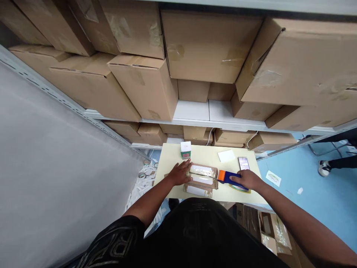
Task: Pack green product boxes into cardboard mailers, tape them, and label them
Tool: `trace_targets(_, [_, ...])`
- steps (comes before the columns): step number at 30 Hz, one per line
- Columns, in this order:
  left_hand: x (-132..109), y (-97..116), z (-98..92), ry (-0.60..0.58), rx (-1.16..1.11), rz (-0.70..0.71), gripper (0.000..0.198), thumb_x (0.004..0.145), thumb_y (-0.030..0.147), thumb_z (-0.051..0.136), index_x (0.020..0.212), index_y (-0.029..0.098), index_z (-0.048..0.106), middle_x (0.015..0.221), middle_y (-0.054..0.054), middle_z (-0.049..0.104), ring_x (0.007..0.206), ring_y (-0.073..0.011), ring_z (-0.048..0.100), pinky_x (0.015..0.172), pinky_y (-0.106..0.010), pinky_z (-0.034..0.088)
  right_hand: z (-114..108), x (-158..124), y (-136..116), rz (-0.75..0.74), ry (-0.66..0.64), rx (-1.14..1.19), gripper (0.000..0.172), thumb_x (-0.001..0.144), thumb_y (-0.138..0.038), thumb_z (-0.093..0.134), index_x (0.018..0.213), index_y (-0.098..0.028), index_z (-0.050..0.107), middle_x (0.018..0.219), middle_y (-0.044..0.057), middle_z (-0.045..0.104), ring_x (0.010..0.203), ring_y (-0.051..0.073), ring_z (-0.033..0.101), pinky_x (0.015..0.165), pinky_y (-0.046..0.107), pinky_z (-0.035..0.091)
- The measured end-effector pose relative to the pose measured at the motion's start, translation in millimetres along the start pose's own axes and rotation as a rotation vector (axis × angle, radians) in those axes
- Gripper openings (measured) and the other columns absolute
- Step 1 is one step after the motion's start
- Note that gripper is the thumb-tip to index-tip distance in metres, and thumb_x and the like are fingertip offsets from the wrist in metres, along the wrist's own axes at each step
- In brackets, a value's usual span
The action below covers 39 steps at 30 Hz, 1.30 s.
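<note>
My left hand lies with spread fingers on the left ends of small flat cardboard boxes. The far box and the middle box have white labels and shiny clear tape across them. A third labelled box lies nearest my body. My right hand grips a blue tape dispenser with an orange front end, which points left at the right edge of the boxes. Under the dispenser shows part of a yellowish ring shape, mostly hidden.
A pale yellow table holds a green-and-white box, a white paper and a phone. Beyond stand shelves of cardboard cartons. Paper scraps litter the floor left. Another person's shoe shows at right.
</note>
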<state>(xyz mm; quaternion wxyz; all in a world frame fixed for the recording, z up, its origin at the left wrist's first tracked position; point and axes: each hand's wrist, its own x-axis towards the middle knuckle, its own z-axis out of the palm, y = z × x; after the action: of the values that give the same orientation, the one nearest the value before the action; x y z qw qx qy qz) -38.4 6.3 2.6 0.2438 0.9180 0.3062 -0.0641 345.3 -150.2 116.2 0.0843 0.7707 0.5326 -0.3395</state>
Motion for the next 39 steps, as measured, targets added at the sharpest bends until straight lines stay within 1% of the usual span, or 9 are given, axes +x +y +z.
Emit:
trace_targets(6, [2, 0, 2.0, -0.006, -0.016, -0.002, 0.095, 0.092, 0.065, 0.059, 0.167, 0.025, 0.016, 0.174, -0.011, 0.008, 0.157, -0.0342, 0.021, 0.124, -0.054, 0.025, 6, -2, 68, 0.066, -0.042, -0.022, 0.07, 0.085, -0.083, 0.045, 0.077, -0.02, 0.073, 0.078, 0.013, 0.074, 0.075, 0.027, 0.068, 0.064, 0.032, 0.039])
trace_targets(11, [4, -1, 7.7, 0.018, -0.027, 0.009, 0.097, 0.091, 0.064, 0.061, 0.167, 0.025, 0.015, 0.174, -0.012, 0.005, 0.157, -0.0335, 0.023, 0.123, -0.051, 0.028, 41, 36, 48, 0.12, -0.081, -0.011, 0.068, 0.083, -0.081, 0.051, 0.076, -0.017, 0.071, 0.087, 0.017, 0.076, 0.081, 0.03, 0.071, 0.066, 0.033, 0.043])
trace_targets(16, [3, -2, 11.2, 0.031, -0.067, 0.018, 0.099, 0.09, 0.064, 0.063, 0.167, 0.024, 0.015, 0.174, -0.012, 0.003, 0.154, -0.0349, 0.03, 0.122, -0.047, 0.033, 80, 60, 34, 0.313, -0.233, 0.497, 0.054, 0.082, -0.068, 0.065, 0.076, -0.015, 0.072, 0.089, 0.015, 0.079, 0.079, 0.027, 0.073, 0.069, 0.032, 0.052])
trace_targets(20, [2, -2, 12.8, 0.073, -0.126, 0.034, 0.098, 0.088, 0.059, 0.067, 0.166, 0.024, 0.02, 0.174, -0.011, 0.005, 0.152, -0.0348, 0.035, 0.122, -0.045, 0.035, 109, 41, 36, 0.411, -0.351, 1.104, 0.044, 0.086, -0.059, 0.062, 0.084, -0.016, 0.073, 0.09, 0.015, 0.079, 0.078, 0.027, 0.074, 0.076, 0.038, 0.059])
trace_targets(23, [1, -2, 12.1, 0.085, -0.169, 0.046, 0.097, 0.088, 0.057, 0.068, 0.166, 0.023, 0.021, 0.174, -0.012, 0.006, 0.152, -0.0348, 0.036, 0.122, -0.044, 0.036, 128, 22, 32, 0.465, -0.401, 1.305, 0.047, 0.09, -0.059, 0.053, 0.083, -0.016, 0.072, 0.091, 0.017, 0.079, 0.081, 0.03, 0.075, 0.078, 0.043, 0.06])
trace_targets(25, [0, -1, 11.2, 0.086, -0.186, 0.053, 0.096, 0.088, 0.056, 0.068, 0.165, 0.022, 0.022, 0.174, -0.013, 0.007, 0.152, -0.0345, 0.035, 0.122, -0.044, 0.036, 136, 11, 32, 0.502, -0.262, 1.238, 0.052, 0.092, -0.063, 0.047, 0.082, -0.018, 0.07, 0.094, 0.018, 0.078, 0.086, 0.032, 0.076, 0.077, 0.043, 0.06])
trace_targets(29, [-5, 2, 14.1, 0.154, -0.162, 0.041, 0.094, 0.087, 0.053, 0.071, 0.163, 0.019, 0.029, 0.173, -0.016, 0.011, 0.157, -0.0353, 0.023, 0.125, -0.046, 0.029, 145, -4, 39, 0.552, 0.086, 0.787, 0.059, 0.095, -0.065, 0.033, 0.079, -0.021, 0.069, 0.097, 0.018, 0.078, 0.092, 0.033, 0.074, 0.073, 0.039, 0.057])
trace_targets(34, [-15, 14, 32.5, 0.324, -0.291, -0.141, 0.11, 0.078, 0.052, 0.079, 0.165, 0.018, 0.02, 0.172, -0.018, 0.013, 0.157, -0.036, 0.023, 0.125, -0.049, 0.03, 145, 11, 22, 0.319, 0.394, 0.166, 0.05, 0.099, -0.052, 0.037, 0.104, -0.016, 0.071, 0.104, 0.018, 0.076, 0.1, 0.032, 0.07, 0.088, 0.041, 0.049])
trace_targets(39, [-21, 29, 44.9, 0.264, -0.666, -0.367, 0.119, 0.079, 0.05, 0.078, 0.167, 0.021, 0.002, 0.167, -0.021, 0.03, 0.146, -0.0337, 0.044, 0.118, -0.048, 0.039, 143, 46, 5, 0.217, 0.421, -0.112, 0.039, 0.1, -0.041, 0.045, 0.113, -0.015, 0.072, 0.121, 0.02, 0.071, 0.123, 0.034, 0.058, 0.104, 0.048, 0.036])
